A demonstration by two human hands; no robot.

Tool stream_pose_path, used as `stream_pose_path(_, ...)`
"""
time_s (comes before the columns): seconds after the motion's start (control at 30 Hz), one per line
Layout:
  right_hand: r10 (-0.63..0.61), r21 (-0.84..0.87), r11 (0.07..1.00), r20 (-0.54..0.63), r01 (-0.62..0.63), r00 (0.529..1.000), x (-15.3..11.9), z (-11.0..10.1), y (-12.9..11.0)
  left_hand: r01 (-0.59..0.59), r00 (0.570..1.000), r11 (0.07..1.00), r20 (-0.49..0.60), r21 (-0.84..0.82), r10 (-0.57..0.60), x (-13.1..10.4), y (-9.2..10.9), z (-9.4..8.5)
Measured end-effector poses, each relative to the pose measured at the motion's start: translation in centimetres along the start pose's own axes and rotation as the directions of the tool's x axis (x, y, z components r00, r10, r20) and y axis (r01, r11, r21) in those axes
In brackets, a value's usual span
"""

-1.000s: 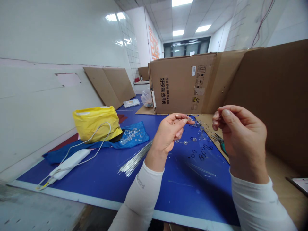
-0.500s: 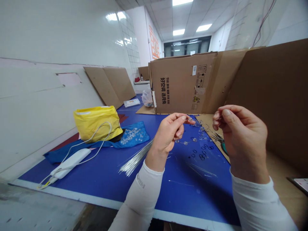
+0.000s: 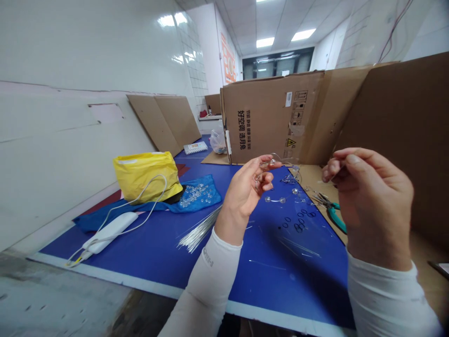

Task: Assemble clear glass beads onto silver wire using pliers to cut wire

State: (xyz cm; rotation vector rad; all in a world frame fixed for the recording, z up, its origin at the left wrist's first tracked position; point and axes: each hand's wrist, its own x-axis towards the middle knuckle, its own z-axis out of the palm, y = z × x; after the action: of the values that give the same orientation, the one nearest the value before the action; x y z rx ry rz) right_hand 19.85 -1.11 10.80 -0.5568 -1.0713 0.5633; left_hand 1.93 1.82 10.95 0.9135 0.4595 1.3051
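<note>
Clear round beads on a thin wire [image 3: 282, 200] hang in a loop below my left hand [image 3: 247, 189], whose fingers are bent round part of the string. One clear bead [image 3: 272, 162] shows at its fingertips. My right hand [image 3: 372, 187] is raised to the right, with thumb and forefinger pinched together; what lies between them is too fine to make out. A faint arc of wire rises from the left fingertips toward the right. Pliers with green handles [image 3: 336, 216] lie beside my right wrist, partly covered by it.
Black rings [image 3: 299, 228] and loose wires lie on the blue table [image 3: 224, 276]. Left of my forearm is a bundle of straight wires [image 3: 199, 230]. Loose clear beads [image 3: 196, 194] rest on blue cloth by a yellow bag [image 3: 147, 180] and white power strip [image 3: 110, 232]. Cardboard [image 3: 266, 121] stands behind.
My right hand has moved right, away from the left. The left fingers have loosened and spread slightly round the bead string. The view has shifted a little, and more of the pliers shows.
</note>
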Motion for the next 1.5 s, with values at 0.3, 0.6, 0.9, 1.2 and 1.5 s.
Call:
stream_pose_path(0.3, 0.082, -0.269, 0.962, 0.097, -0.053, 0.992, -1.0, -0.3, -0.7, -0.013, 0.998, 0.970, -0.070, -0.244, -0.004, -0.1, 0.3, 0.2)
stream_pose_path(0.6, 0.117, -0.636, 0.656, 0.617, 0.406, 0.778, -3.2, 1.4, 1.6, -0.093, 0.992, 0.965, -0.101, -0.245, 0.070, -1.1, -0.1, 1.3)
stream_pose_path(0.9, 0.038, -0.708, 0.528, 0.571, 0.469, 0.820, -2.7, 1.7, 2.5, -0.051, 0.994, 0.979, -0.110, -0.197, 0.030, -0.8, -0.7, 1.6)
stream_pose_path(1.2, 0.040, -0.746, 0.617, 0.349, 0.252, 0.936, -0.6, -0.2, 3.3, 0.013, 0.999, 0.985, 0.043, 0.169, -0.020, 0.5, -0.5, -0.8)
stream_pose_path(1.5, 0.103, -0.757, 0.623, 0.331, 0.198, 0.938, 1.1, -1.5, 3.7, -0.173, 0.911, 0.432, -0.024, 0.885, 0.413, 1.5, -0.6, -2.6)
